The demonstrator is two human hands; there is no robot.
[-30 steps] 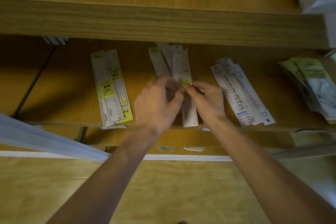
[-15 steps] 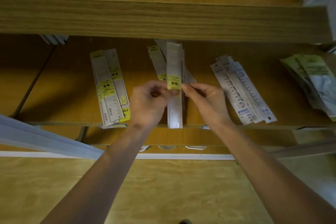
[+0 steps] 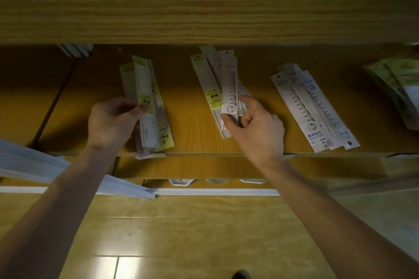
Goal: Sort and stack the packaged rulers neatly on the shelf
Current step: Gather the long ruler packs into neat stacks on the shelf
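Three piles of packaged rulers lie on the wooden shelf [image 3: 188,142]. My left hand [image 3: 111,124] pinches a yellow-labelled packaged ruler [image 3: 142,88] and holds it over the left pile [image 3: 163,129]. My right hand [image 3: 256,129] is at the middle pile [image 3: 210,84], thumb and fingers pinching a clear ruler pack [image 3: 231,88] that lies on top of it. The right pile [image 3: 317,111], with blue-labelled packs, lies untouched beside my right hand.
The upper shelf's front board [image 3: 204,18] overhangs the back of the piles. Greenish packets [image 3: 399,84] lie at the far right. White strips [image 3: 74,48] sit at the back left, and a white rail [image 3: 68,172] juts in below the shelf at left.
Both hands held one yellow-labelled ruler pack at the middle pile. My left hand has carried it left to the left pile; my right hand stayed and took hold of another pack.
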